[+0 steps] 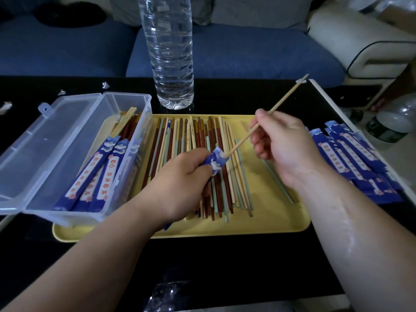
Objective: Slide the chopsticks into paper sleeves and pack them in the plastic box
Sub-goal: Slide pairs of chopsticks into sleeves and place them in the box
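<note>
My left hand [180, 176] grips a blue paper sleeve [215, 161] over the yellow tray [270, 221], its open mouth facing right. My right hand [281, 143] pinches a pale wooden chopstick [279, 104] that slants up to the right; its lower tip sits at the sleeve's mouth. Several loose chopsticks [202, 158] in brown, pale and green lie on the tray under both hands. The clear plastic box [126, 122] stands open at the left and holds several sleeved chopsticks [101, 174].
A pile of empty blue sleeves [351, 158] lies to the right of the tray. A tall clear water bottle [170, 52] stands behind the tray. The box lid [40, 140] hangs open to the left. Paper scraps [105, 85] dot the black table; a blue sofa lies beyond.
</note>
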